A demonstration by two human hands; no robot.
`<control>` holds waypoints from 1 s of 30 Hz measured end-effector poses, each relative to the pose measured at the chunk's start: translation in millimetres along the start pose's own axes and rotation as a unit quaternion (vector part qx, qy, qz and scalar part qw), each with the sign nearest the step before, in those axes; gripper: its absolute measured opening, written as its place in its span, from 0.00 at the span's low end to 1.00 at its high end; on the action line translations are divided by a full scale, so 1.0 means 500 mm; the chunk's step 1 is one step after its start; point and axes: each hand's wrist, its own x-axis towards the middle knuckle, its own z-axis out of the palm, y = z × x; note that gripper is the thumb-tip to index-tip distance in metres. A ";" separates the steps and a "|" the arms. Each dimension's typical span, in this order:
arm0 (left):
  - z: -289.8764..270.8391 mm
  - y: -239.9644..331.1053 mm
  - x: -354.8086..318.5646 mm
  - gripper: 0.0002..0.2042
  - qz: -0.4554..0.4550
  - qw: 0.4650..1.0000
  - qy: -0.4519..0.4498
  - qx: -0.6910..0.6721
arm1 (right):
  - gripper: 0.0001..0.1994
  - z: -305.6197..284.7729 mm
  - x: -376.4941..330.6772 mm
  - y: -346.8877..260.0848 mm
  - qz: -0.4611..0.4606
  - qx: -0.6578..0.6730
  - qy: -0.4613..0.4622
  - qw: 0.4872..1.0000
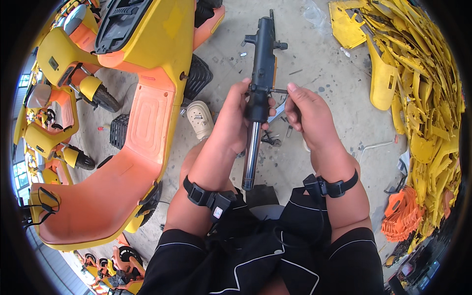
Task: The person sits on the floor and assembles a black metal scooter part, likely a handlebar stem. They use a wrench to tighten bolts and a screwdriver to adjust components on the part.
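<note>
A scooter fork leg [263,61] with a black body and a chrome tube hangs in front of me, its tube end pointing toward my lap. My left hand [236,113] is closed round the lower part of the black body, with fingertips showing on the far side. Beside it, my right hand [310,110] pinches a thin dark rod [280,91] between thumb and fingers. That rod meets the side of the fork leg; its exact kind is too small to tell. A bluish-silver strip [278,110] shows between the two hands, partly hidden.
At my left stands a yellow and orange scooter [150,105], with further scooters [59,56] behind it. A tall heap of yellow panels [427,93] lies at the right, beside a stack of orange pieces [402,216]. Clear plastic wrap [314,14] lies on the concrete floor.
</note>
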 end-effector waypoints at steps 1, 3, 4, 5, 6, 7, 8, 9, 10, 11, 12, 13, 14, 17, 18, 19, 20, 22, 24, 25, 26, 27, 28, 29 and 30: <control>0.000 -0.001 0.002 0.32 -0.001 1.000 0.002 -0.007 | 0.20 -0.005 0.003 0.001 0.009 0.044 -0.024 0.999; -0.001 -0.002 0.004 0.32 0.001 1.000 0.001 -0.015 | 0.18 -0.002 0.005 0.008 -0.007 0.076 -0.039 0.996; -0.001 -0.002 0.004 0.32 0.004 1.000 0.000 -0.017 | 0.17 -0.001 0.008 0.010 -0.015 0.091 -0.047 0.995; -0.001 -0.002 0.003 0.32 0.007 1.000 -0.002 -0.018 | 0.16 -0.001 0.010 0.009 -0.034 0.061 -0.044 0.997; 0.000 -0.001 0.004 0.32 0.011 1.000 -0.002 -0.020 | 0.16 -0.001 0.011 0.006 -0.053 0.032 -0.041 0.997; 0.000 0.000 0.003 0.31 0.014 1.000 -0.001 -0.021 | 0.16 0.000 0.012 0.003 -0.071 0.003 -0.039 0.997; 0.001 0.001 0.003 0.31 0.017 1.000 0.001 -0.022 | 0.16 0.000 0.012 0.002 -0.069 0.002 -0.032 0.997; 0.002 0.001 0.002 0.31 0.015 1.000 0.005 -0.022 | 0.16 0.000 0.012 0.000 -0.067 0.001 -0.026 0.997; 0.004 0.001 0.001 0.31 0.013 1.000 0.009 -0.022 | 0.16 0.001 0.011 -0.002 -0.066 -0.001 -0.019 0.998; 0.004 0.001 0.000 0.31 0.011 1.000 0.013 -0.022 | 0.17 0.003 0.009 -0.008 -0.051 -0.010 -0.019 0.998; 0.003 0.001 0.000 0.31 0.011 1.000 0.009 -0.020 | 0.17 0.007 0.006 -0.016 -0.036 -0.019 -0.020 0.999; 0.004 0.000 0.000 0.31 0.009 1.000 0.003 -0.019 | 0.18 0.008 0.004 -0.021 -0.021 -0.028 -0.019 0.999; 0.005 -0.001 0.001 0.32 0.008 1.000 -0.003 -0.017 | 0.18 0.008 0.004 -0.021 -0.018 -0.030 -0.017 0.999; 0.010 -0.004 0.004 0.32 0.004 1.000 -0.007 -0.008 | 0.17 0.003 0.009 -0.013 -0.042 -0.037 -0.008 0.998; 0.012 -0.004 0.005 0.32 0.006 1.000 -0.009 -0.006 | 0.17 -0.001 0.017 0.004 -0.070 -0.038 -0.002 0.997; 0.013 -0.005 0.005 0.32 0.007 1.000 -0.010 -0.005 | 0.17 -0.001 0.020 0.012 -0.097 -0.040 0.004 0.994; 0.013 -0.005 0.005 0.32 0.009 1.000 -0.012 -0.004 | 0.16 0.001 0.020 0.013 -0.121 -0.033 0.007 0.992; 0.012 -0.008 0.008 0.32 0.011 1.000 -0.005 -0.006 | 0.15 0.013 0.017 0.007 -0.169 -0.019 0.013 0.985; 0.013 -0.010 0.009 0.32 0.012 1.000 -0.002 -0.010 | 0.16 0.008 0.017 0.004 -0.118 -0.019 0.018 0.993; 0.013 -0.010 0.010 0.32 0.012 1.000 -0.001 -0.014 | 0.17 0.006 0.017 0.002 -0.093 -0.020 0.020 0.995; 0.013 -0.011 0.010 0.32 0.013 1.000 -0.001 -0.017 | 0.18 0.005 0.016 -0.002 -0.067 -0.015 0.015 0.998; 0.013 -0.013 0.012 0.32 0.012 1.000 0.000 -0.019 | 0.19 0.005 0.014 -0.008 -0.041 -0.011 0.009 0.999; 0.010 -0.015 0.013 0.32 0.013 1.000 0.001 -0.020 | 0.21 0.005 0.013 -0.010 -0.016 -0.007 0.003 1.000; 0.009 -0.016 0.014 0.32 0.013 1.000 0.002 -0.021 | 0.22 0.002 0.012 -0.009 -0.011 0.000 -0.005 1.000; 0.009 -0.016 0.014 0.32 0.013 1.000 0.006 -0.021 | 0.23 -0.002 0.013 -0.009 -0.006 0.006 -0.014 1.000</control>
